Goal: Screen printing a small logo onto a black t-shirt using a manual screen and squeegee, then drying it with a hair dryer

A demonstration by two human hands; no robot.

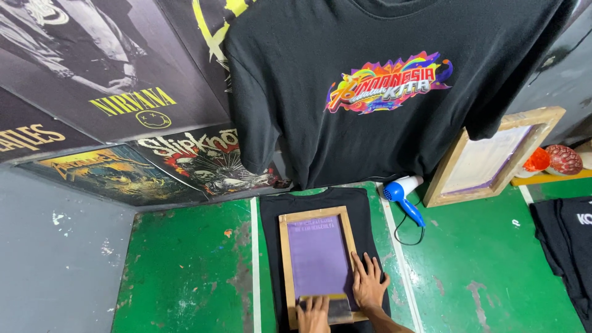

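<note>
Head view showed me a wooden screen [319, 262] lying flat on a black shirt [271, 246] spread over the green table [185, 271]. My left hand [314, 313] gripped a squeegee [338, 307] at the near end of the frame, fingers curled over it. My right hand [369, 285] lay flat and spread on the frame's right rail, pinning it down. With the blade at the near edge, I judged a pull to be at or near its end; lifting the screen and drying were not yet done, and a blue dryer [401, 192] lay well apart. I could not tell how much ink had gone through: the mesh hid the print, and my wrists and the frame's near rail were cut off by the picture's edge
</note>
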